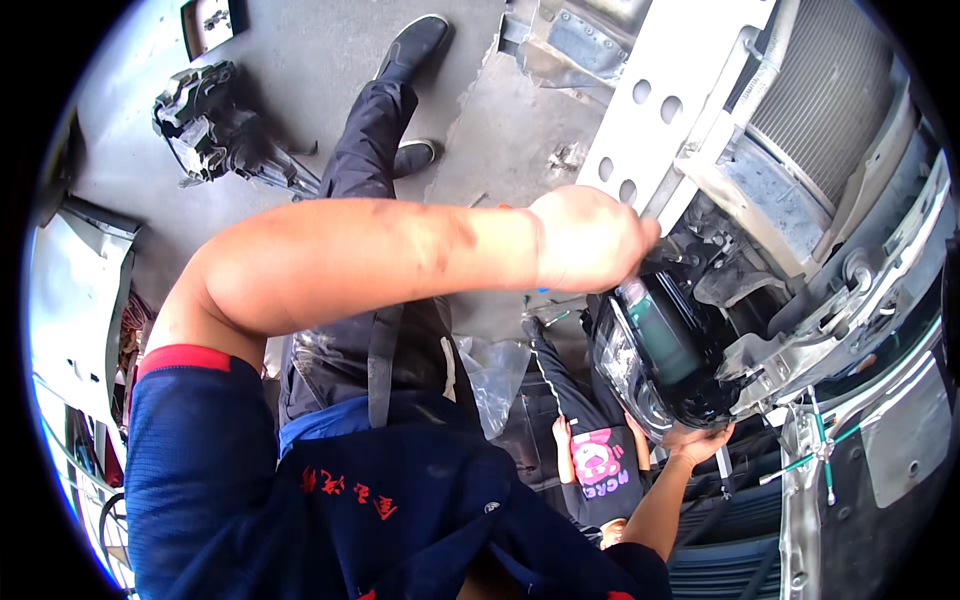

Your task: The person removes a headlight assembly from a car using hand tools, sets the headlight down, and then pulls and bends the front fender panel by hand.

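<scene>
The left hand [595, 240] reaches across the body with its fingers curled at the upper end of 1 headlight [655, 340]; they are blurred and partly hidden, so I cannot tell whether they clamp anything. The right hand [700, 445] is at the headlight's opposite end, its fingers cupped against the underside; whether they grip tightly cannot be told. The headlight, with a clear lens and black housing, thus lies between the 2 sets of fingers.

Just beyond the left fingers runs a pale metal beam [690, 50] with 4 round holes showing; farther to their right is a finned radiator [820, 90]. To the left of the right fingers is another person's black shirt [605, 470] with a pink print. Well to the left of the left fingers, a dark mechanical part [215, 130] lies on the grey floor [300, 40], near 2 dark shoes [415, 50].
</scene>
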Demonstrator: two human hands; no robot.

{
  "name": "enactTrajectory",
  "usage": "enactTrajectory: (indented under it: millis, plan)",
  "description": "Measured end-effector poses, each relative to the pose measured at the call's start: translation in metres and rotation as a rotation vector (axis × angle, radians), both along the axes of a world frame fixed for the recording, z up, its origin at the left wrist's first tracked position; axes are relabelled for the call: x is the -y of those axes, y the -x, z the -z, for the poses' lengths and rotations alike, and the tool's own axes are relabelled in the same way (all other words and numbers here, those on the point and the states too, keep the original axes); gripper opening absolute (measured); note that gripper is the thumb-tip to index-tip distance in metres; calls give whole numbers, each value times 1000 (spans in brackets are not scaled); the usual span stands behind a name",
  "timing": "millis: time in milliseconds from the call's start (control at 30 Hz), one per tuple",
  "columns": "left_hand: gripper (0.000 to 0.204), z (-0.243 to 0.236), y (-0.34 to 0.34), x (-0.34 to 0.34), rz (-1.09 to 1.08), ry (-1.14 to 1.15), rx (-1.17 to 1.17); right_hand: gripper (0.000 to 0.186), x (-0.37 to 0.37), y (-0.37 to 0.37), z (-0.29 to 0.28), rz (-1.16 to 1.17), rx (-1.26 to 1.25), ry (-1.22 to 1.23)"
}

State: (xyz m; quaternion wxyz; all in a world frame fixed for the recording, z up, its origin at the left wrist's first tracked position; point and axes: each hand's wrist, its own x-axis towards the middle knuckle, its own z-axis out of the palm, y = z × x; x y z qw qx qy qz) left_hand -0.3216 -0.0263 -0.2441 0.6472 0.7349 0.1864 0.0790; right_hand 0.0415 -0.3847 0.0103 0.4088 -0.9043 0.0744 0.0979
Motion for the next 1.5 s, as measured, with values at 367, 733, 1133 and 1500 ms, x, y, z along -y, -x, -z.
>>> enactTrajectory:
  millis: [367,733,1133,1500]
  plan:
    - [24,0,-4,-5,-81,490,-188,63,-42,29,6,103,-60,28]
    - [25,-11,-8,-31,106,-747,97,54,13,-3,-1,-100,197,92]
    - [25,-56,-13,0,31,231,-296,45,29,-8,4,-163,348,96]
    - [22,-36,-14,-9,200,-37,-348,40,46,-29,7,-239,399,26]
